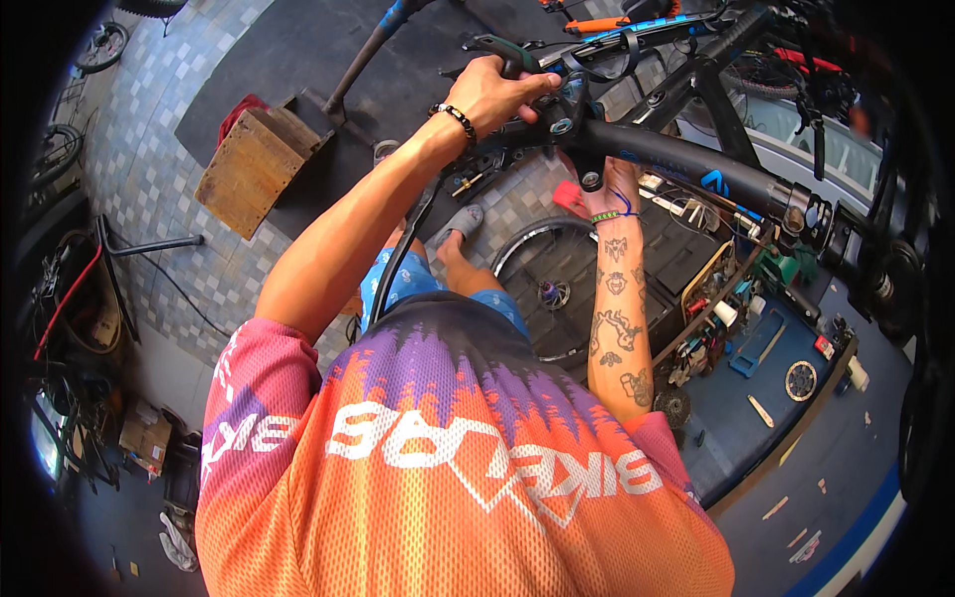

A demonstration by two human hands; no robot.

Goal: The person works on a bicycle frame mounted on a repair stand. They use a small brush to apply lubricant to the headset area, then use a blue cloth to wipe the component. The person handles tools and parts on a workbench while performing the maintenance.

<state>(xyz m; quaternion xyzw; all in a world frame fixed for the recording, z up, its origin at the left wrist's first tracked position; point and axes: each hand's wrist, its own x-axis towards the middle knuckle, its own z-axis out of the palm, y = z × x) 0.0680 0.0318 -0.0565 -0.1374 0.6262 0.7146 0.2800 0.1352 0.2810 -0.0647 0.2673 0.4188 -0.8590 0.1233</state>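
A black bicycle frame [686, 159] hangs at chest height in front of me. My left hand [502, 95], with a beaded bracelet on the wrist, is raised and closed around a dark handle [505, 48] at the frame's junction with a grey fitting [562, 124]. My right hand [619, 184], tattooed forearm below it, reaches up from under the thick black tube. Its fingers are hidden behind the tube, beside a small round black part [591, 180]. A black cable [403, 254] hangs down from the frame past my left arm.
A bicycle wheel [517, 249] lies on the tiled floor by my sandalled feet. A wooden box [249, 164] stands to the left on a dark mat. A blue workbench [766, 398] with tools and a tray of small parts [711, 308] is at the right. More bicycles [796, 70] stand behind.
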